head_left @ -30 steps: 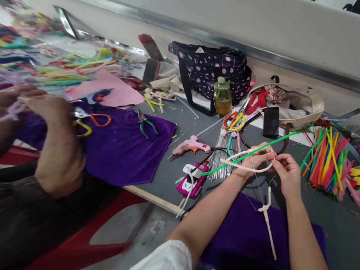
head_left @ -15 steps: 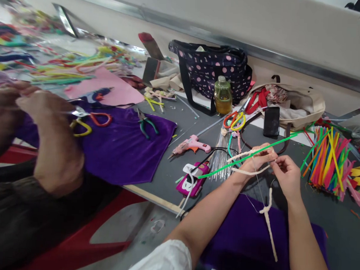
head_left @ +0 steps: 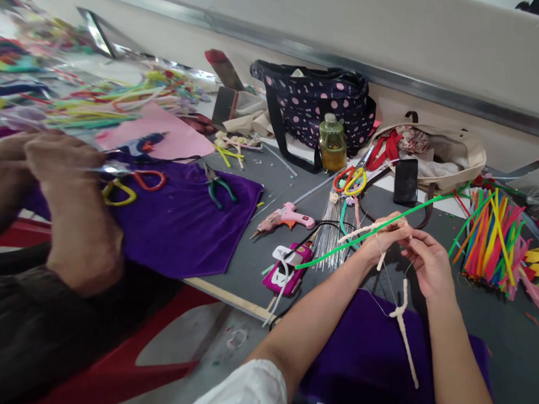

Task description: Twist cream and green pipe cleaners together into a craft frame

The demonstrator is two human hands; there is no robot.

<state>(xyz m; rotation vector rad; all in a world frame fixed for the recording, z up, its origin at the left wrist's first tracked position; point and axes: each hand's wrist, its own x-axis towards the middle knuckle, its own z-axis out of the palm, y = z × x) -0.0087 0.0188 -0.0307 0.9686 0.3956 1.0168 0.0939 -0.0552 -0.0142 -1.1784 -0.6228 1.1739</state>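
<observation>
My left hand (head_left: 388, 236) is closed on a cream pipe cleaner (head_left: 356, 232), one length of which points left and a short end hangs below the fingers. My right hand (head_left: 427, 252) pinches at the same spot, fingertips against the left ones; the exact grip is hidden. A long green pipe cleaner (head_left: 327, 253) runs diagonally across my left hand; I cannot tell whether it is held. Below my hands, a forked cream pipe-cleaner piece (head_left: 402, 327) hangs by thin wire over purple cloth (head_left: 347, 348).
A pink glue gun (head_left: 289, 218), scissors (head_left: 356, 181), a phone (head_left: 405, 181) and a glass bottle (head_left: 332, 146) lie or stand beyond my hands. Bundled colourful pipe cleaners (head_left: 491, 241) are at right. At left, another person's hands (head_left: 61, 157) work near scissors (head_left: 118, 192) and pliers (head_left: 218, 188).
The cream pipe cleaner's lower end has swung from pointing left to hanging down beside my left hand. My right fingers have shifted slightly at the pinch.
</observation>
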